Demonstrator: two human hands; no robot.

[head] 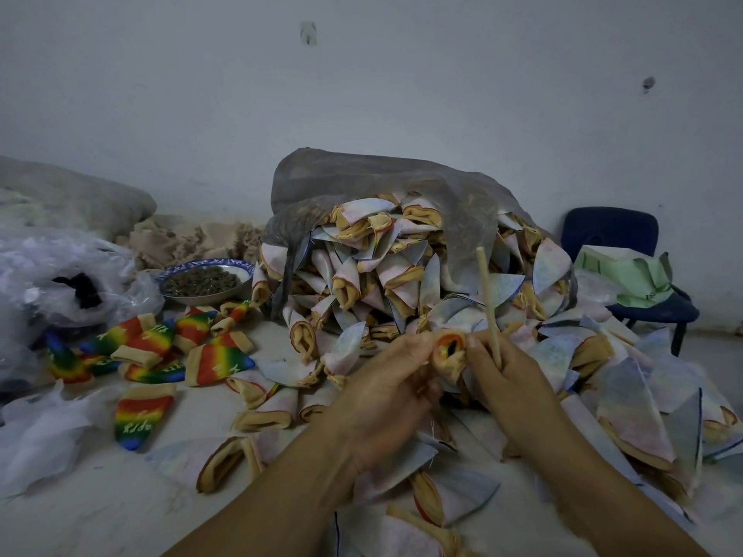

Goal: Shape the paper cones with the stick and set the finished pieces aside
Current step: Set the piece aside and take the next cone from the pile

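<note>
Near the middle of the work surface (100, 516), toward its front edge, both hands hold one cone (450, 353) with its open mouth facing the camera. The left hand (386, 391) pinches the left side of the rim. The right hand (510, 379) pinches the right side, and its curled fingers also grip the stick (488, 299), which stands nearly upright above the fist, outside the cone. Behind the hands a heap of pale cones (402, 275) spills from a grey bag (362, 178). Rainbow pieces (161, 347) lie together toward the left edge, in front of a bowl (241, 268). A blue chair (611, 231) stands past the right edge.
</note>
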